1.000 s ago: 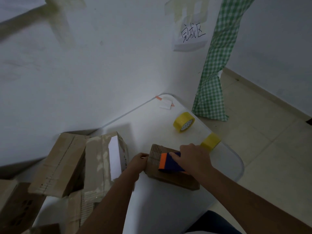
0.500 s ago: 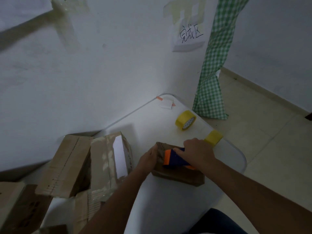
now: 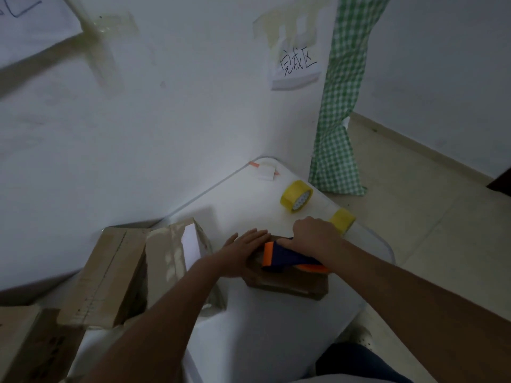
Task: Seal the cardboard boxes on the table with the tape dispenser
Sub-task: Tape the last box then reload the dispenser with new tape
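**Taping small box on bench**

Small cardboard box sits mid white bench. Left hand lies flat, fingers straight, pressing the box's left end. Right hand has its grip curled round blue-orange tape dispenser, which rests on the box top. Yellow tape roll lies beyond; piled cardboard boxes at left.

A small brown cardboard box lies on the white table; larger cardboard boxes lie left, a yellow tape roll behind.
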The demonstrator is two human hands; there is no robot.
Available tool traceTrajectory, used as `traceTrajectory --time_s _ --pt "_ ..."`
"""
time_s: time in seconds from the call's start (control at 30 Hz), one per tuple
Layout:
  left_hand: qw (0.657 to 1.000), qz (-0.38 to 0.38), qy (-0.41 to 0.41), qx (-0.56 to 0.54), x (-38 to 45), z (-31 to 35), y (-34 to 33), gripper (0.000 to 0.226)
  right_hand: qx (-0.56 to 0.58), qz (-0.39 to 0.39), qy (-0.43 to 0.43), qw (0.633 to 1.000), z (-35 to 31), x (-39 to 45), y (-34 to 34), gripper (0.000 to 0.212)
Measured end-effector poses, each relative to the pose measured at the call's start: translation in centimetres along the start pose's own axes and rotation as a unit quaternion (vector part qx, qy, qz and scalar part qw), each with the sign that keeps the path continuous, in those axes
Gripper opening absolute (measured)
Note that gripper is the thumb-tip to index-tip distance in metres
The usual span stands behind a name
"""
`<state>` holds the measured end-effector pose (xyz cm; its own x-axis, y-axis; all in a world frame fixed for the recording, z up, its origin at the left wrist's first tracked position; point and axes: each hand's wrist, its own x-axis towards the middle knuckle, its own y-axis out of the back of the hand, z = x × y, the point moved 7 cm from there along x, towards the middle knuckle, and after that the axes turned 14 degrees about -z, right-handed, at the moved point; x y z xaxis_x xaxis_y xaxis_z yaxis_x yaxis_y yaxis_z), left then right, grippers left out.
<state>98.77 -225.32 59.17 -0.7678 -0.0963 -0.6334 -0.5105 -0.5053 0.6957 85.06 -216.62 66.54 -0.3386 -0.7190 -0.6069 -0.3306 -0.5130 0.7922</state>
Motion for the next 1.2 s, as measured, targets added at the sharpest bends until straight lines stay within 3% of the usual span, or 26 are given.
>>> traceTrajectory --time_s 0.2,0.4,0.63,0.7,0.83,0.97,1.2 --pt "1.0 0.011 0.001 -0.004 0.3 -0.7 0.2 0.114 0.014 0.007 0.045 0.999 1.7 -0.9 0.2 0.055" --pt "1.0 0.007 0.01 -0.017 0.7 -1.5 0.0 0.117 0.052 -0.041 0.033 0.997 9.8 -2.2 -2.2 0.057" --pt "0.997 -0.053 0.06 0.01 0.3 -0.2 0.2 0.119 0.014 -0.027 0.033 0.999 9.7 -2.2 -2.7 0.058" --pt "0.994 -0.059 0.089 -0.03 0.6 1.0 0.0 0.118 0.01 -0.019 0.025 0.999 9.9 -2.6 -2.9 0.056" --pt "0.975 0.078 0.14 -0.156 2.3 3.7 -0.7 0.072 0.014 -0.01 0.024 1.0 9.8 -2.6 -3.0 0.056" --pt "0.969 0.161 0.168 -0.085 2.6 3.3 -1.9 0.089 0.03 -0.025 0.023 0.999 8.8 -2.7 -3.0 0.055" --pt "0.969 0.144 0.2 -0.008 2.0 -1.8 -0.1 0.079 0.071 -0.011 0.034 0.997 4.3 -1.7 -3.1 0.056"
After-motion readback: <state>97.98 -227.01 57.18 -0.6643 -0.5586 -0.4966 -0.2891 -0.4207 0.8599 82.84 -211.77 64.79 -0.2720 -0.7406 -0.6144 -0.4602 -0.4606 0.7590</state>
